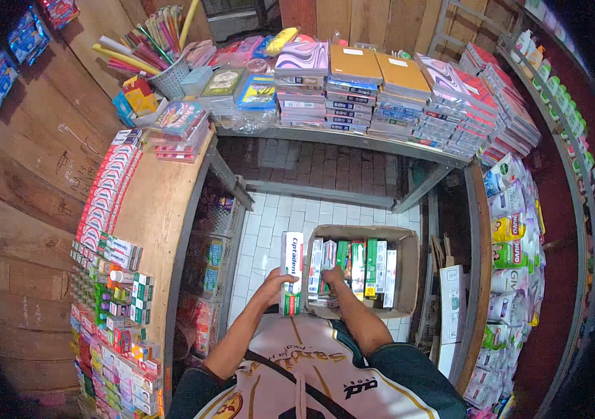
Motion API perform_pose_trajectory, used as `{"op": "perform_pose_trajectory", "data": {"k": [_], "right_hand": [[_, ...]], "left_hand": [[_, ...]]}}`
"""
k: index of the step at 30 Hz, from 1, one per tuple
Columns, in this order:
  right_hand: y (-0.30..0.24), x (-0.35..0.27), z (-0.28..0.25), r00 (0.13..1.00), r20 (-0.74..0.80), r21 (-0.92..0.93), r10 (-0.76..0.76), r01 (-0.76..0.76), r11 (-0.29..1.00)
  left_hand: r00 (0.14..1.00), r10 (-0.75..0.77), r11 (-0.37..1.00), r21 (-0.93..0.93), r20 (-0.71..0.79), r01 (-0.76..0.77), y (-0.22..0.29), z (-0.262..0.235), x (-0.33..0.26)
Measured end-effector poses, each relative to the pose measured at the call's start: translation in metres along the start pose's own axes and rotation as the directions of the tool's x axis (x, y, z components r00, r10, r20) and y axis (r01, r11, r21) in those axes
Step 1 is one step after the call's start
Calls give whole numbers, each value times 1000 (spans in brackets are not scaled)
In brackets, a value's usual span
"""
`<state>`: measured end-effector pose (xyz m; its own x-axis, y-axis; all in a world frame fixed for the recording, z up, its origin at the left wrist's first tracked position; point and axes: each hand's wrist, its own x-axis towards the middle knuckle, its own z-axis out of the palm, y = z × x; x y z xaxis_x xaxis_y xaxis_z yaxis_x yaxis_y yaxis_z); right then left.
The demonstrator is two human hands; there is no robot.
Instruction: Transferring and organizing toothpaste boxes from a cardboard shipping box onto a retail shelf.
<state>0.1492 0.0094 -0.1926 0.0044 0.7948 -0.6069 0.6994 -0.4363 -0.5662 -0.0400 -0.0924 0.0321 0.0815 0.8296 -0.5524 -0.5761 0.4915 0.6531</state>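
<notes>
Toothpaste carton [291, 272] upright in left hand [276, 282], long axis vertical

Glossy printed card carton [291, 269]; matt brown cardboard box [405, 269]; smooth wood counter [154, 209]; glazed white floor tiles [269, 223]; rough plank wall [21, 202].

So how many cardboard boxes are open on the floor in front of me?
1. The cardboard box sits on the tiled floor, packed with upright cartons. The right hand reaches into it; the left hand holds a white carton beside it. Others may be hidden.
</notes>
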Motion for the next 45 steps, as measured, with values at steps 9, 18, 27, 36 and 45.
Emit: {"op": "perform_pose_trajectory", "data": {"k": [9, 18, 27, 36, 45], "right_hand": [[-12, -59, -90, 906, 420, 359, -50, -116, 926], [-72, -182, -168, 855, 430, 705, -288, -119, 699], [-161, -209, -117, 763, 489, 684, -422, -34, 729], [-263, -229, 1, 634, 641, 559, -432, 0, 829], [-339, -243, 104, 571, 732, 464, -372, -18, 886]], "left_hand": [[998, 68, 997, -28, -6, -68, 9, 39, 13], [980, 189, 968, -153, -64, -197, 1, 41, -15], [934, 284, 945, -99, -219, -311, 36, -34, -74], [822, 360, 892, -96, -442, -442, 63, -148, -123], [760, 369, 868, -94, -535, -487, 84, -221, -161]]}}
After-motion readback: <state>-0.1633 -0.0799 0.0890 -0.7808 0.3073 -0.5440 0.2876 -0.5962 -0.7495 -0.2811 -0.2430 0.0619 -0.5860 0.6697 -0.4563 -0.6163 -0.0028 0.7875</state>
